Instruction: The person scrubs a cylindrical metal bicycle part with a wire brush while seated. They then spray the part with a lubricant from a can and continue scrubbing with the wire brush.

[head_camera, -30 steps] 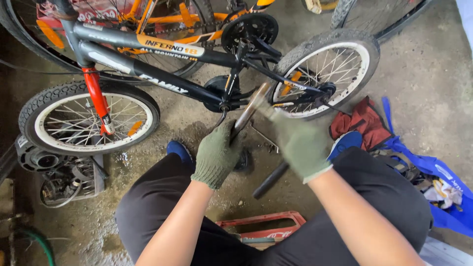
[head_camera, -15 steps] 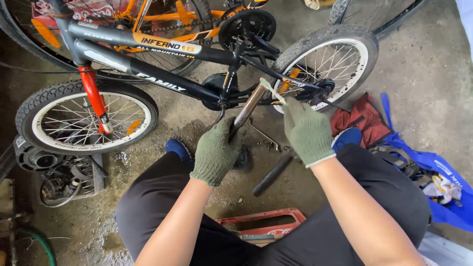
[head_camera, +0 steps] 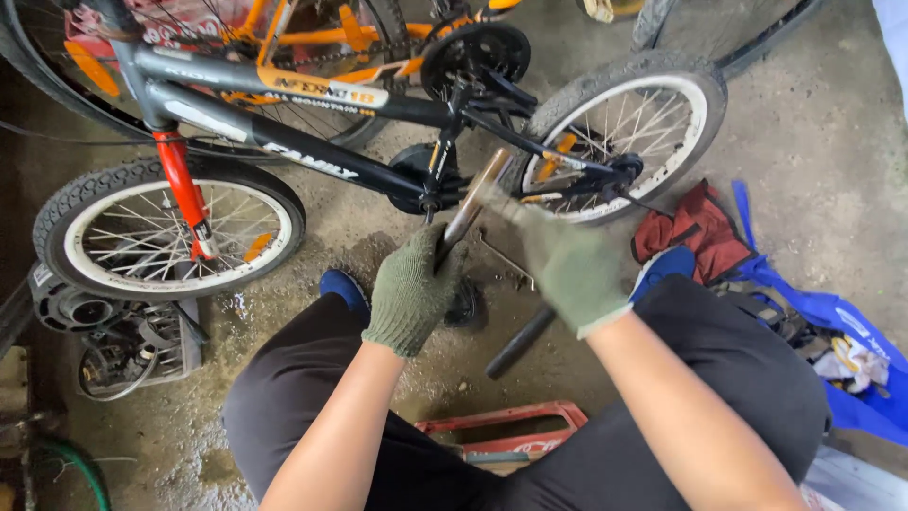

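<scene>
Near the middle of the frame the left hand (head_camera: 411,293), in a green glove, had its grip clamped around the lower part of a long metal bar (head_camera: 470,206) that slanted up toward the small bicycle (head_camera: 312,123) lying on its side. The right hand (head_camera: 567,265), also gloved, was blurred beside the bar's upper part — I cannot tell whether its grip was closed. The bar looked stiff, fairly heavy and possibly greasy, best held low with a full fist. The rear wheel (head_camera: 619,132) and crank crowded its tip. A dark tube (head_camera: 520,343) lay on the concrete floor (head_camera: 813,104) — red rags (head_camera: 686,227) and a blue bag (head_camera: 851,331) at right.
</scene>
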